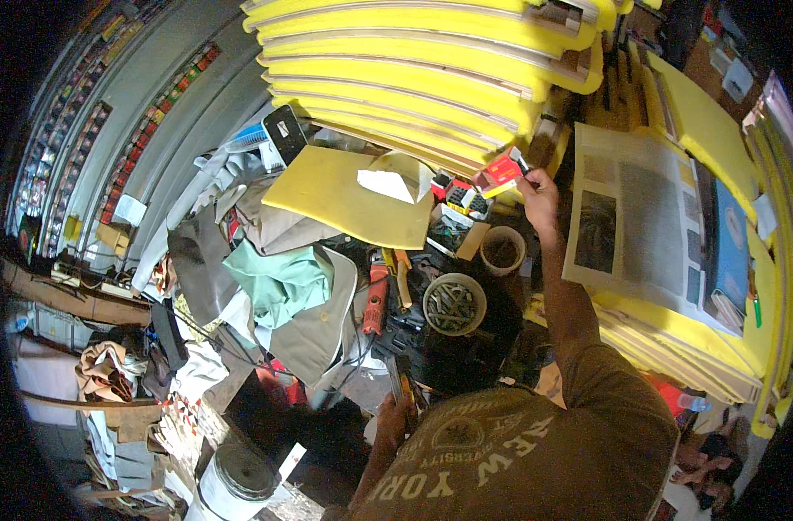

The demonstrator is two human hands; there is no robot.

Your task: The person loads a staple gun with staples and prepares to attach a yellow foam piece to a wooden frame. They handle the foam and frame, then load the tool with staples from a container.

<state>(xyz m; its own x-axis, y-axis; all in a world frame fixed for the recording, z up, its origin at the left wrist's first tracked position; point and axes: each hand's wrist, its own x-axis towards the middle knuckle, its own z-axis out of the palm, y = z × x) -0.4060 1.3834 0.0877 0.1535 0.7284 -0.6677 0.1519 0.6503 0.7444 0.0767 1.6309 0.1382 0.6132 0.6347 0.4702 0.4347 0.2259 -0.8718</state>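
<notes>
I am looking down into a cramped, cluttered workshop. Yellow foam sheets (414,61) are piling up in a tall stack ahead, and more are leaning along the right side (717,139). Shelves (110,113) of small coloured goods are curving away on the left (fisheye bend). Daylight is falling brightly across the heaped cloth (283,278).

A stack of yellow foam sheets (414,69) rises at the top, with one loose foam piece (344,204) lying below it under a folded white paper (394,181). A green cloth (279,280) sits on grey fabric. Near it stand a round tin (454,304) and a brown cup (503,250). A newspaper (635,226) covers foam on the right. A white bucket (236,486) stands low on the left.
</notes>
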